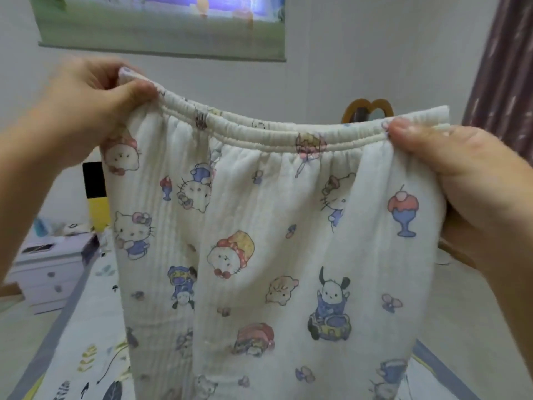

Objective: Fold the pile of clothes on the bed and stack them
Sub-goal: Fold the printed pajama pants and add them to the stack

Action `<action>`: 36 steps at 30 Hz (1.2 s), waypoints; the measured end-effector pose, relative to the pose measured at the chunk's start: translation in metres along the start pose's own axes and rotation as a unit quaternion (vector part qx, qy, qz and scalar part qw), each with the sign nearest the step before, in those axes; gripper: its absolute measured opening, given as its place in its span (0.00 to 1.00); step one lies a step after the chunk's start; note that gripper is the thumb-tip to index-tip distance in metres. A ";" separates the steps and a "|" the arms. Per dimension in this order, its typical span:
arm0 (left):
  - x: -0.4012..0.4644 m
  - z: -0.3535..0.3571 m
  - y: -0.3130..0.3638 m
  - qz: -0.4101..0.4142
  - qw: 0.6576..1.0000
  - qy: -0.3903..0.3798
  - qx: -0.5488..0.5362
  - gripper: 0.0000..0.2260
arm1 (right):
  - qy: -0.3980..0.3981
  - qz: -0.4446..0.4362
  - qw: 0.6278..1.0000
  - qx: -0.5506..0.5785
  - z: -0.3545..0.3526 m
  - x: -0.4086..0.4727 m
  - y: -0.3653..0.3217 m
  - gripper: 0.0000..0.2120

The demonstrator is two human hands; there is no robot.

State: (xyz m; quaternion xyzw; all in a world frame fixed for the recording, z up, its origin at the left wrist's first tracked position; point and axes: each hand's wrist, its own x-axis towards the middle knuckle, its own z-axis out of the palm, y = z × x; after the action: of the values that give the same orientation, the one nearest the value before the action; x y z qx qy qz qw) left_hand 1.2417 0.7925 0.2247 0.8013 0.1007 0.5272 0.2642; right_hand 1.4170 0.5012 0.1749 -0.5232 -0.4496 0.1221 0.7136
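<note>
Bottom of the pants (pixel 268 255) runs off the lower edge of the frame, so there's no seeing the hems or how long they are. They also cover most of the bed (pixel 86 356), just a strip of leafy sheet shows on the left and a sliver at the right. The left hand (pixel 86 111) is pretty smeared with blur and its fingertips are tucked behind the waistband. The right hand (pixel 467 180) hides its fingers behind the cloth too, only the thumb shows. The wall hanging (pixel 161 24) is chopped off at the top and fuzzy. That little dresser (pixel 49 269) on the left is blurry, and the stuff on top is too soft to make out.
</note>
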 end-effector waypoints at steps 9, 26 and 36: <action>-0.025 0.130 -0.056 -0.119 0.986 -0.121 0.001 0.04 | 0.120 0.132 0.983 -0.046 -0.067 -0.002 0.086 0.09; -0.253 0.498 -0.238 -0.299 0.875 -0.372 0.083 0.12 | 0.153 0.420 0.810 -0.380 -0.275 -0.104 0.462 0.13; -0.371 0.631 -0.337 -0.331 0.843 -0.368 0.209 0.14 | 0.127 0.526 0.719 -0.437 -0.336 -0.153 0.612 0.08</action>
State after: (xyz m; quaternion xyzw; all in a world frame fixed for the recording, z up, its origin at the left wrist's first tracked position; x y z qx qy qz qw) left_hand 1.6911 0.7122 -0.4392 0.8916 0.3635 0.0408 0.2668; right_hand 1.7701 0.4468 -0.4441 -0.9396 -0.0107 0.2004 0.2772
